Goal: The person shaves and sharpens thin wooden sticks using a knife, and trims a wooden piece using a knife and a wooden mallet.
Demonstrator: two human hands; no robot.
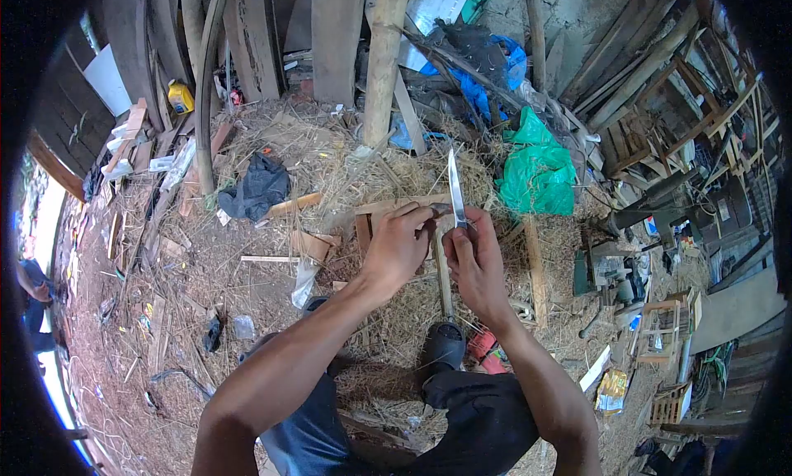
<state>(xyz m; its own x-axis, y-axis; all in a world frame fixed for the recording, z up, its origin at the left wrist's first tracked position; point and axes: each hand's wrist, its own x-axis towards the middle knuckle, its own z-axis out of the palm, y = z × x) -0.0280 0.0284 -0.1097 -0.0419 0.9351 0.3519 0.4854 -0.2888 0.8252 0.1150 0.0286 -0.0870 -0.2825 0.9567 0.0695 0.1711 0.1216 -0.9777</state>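
A knife points upward in front of me, its bright blade bare. Its handle is in my right hand, with the fingers wrapped round it. Just to the left, my left hand is closed on a small dark piece, whose tip sticks out beside the blade. What that piece is cannot be made out. Both hands are raised above the straw-covered ground, close together. Below them a wooden stick runs down to my dark shoe.
A green plastic bag lies beyond my right hand. Wooden posts and boards stand at the back. A black bag and a yellow bottle are at the left. Wooden frames lie at the right. A person shows at the far left edge.
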